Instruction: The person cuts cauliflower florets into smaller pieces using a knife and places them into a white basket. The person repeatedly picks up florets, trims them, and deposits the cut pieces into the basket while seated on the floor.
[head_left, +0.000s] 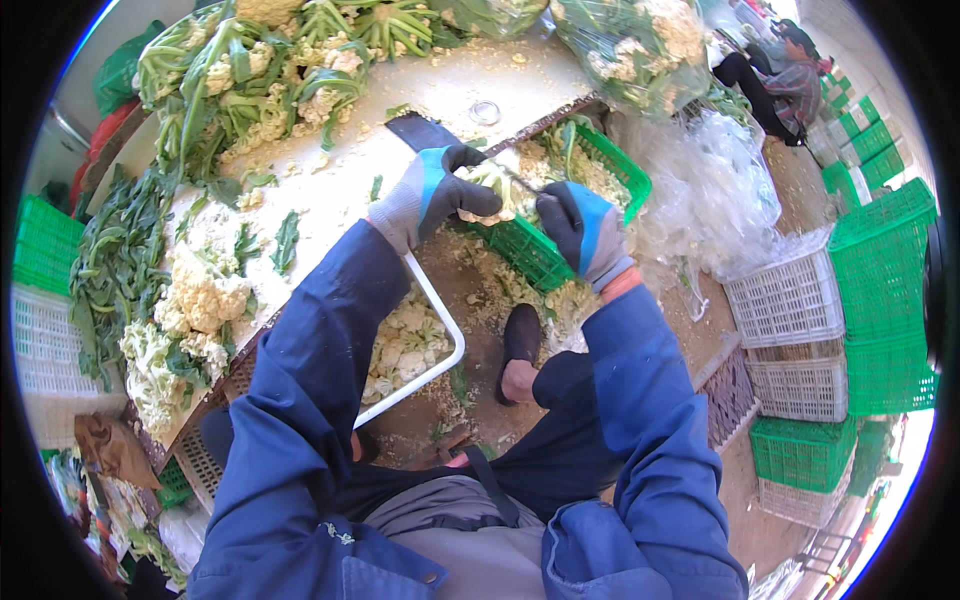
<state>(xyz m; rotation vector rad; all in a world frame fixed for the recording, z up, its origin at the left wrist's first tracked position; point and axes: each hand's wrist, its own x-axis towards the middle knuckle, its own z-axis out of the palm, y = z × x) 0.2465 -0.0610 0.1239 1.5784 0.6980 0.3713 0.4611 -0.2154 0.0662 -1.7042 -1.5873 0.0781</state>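
My left hand (435, 193), in a grey, blue and black work glove, grips a piece of cauliflower (491, 187) over a green plastic crate (532, 259). Opposite it, my right hand (586, 229) wears a matching glove and is closed around a small knife (523, 181). The thin blade meets the cauliflower's side; its handle is hidden in the fist. Beyond my left hand, a wide dark cleaver blade (421, 132) lies on the white tabletop (442, 82). Cauliflower trimmings and leaves partly fill the crate below.
Leafy cauliflower heads (247, 90) are piled along the table's far left. A white-framed container (459, 345) of florets (409, 345) stands by my legs. Clear plastic bags (697, 187) and stacked crates (885, 300) are on the right. Another person (780, 82) sits at the upper right.
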